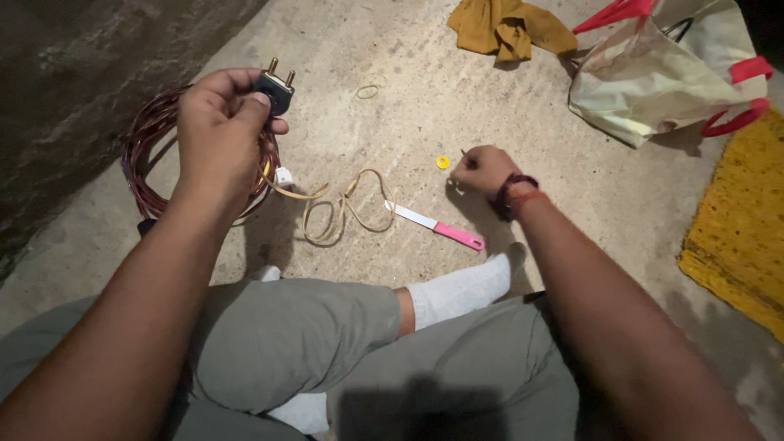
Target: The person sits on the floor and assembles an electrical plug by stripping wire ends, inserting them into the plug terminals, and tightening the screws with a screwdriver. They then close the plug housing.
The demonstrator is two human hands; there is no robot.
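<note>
Concrete floor for a bench; we've got our left hand (219, 122) clamped on the two-pin plug (275, 86), wire coil (159, 155) behind it; right hand (483, 170), right of the plug, pinching something tiny beside the yellow ring (443, 162); knife (434, 226) idle, so wiring looks unfinished.

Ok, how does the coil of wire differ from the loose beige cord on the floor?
The coil of wire is reddish-brown and wound in many neat round turns; the beige cord is pale and lies in a few loose, uneven loops. The coil lies behind the left hand; the cord lies between both hands. Both rest on the concrete floor.
</note>
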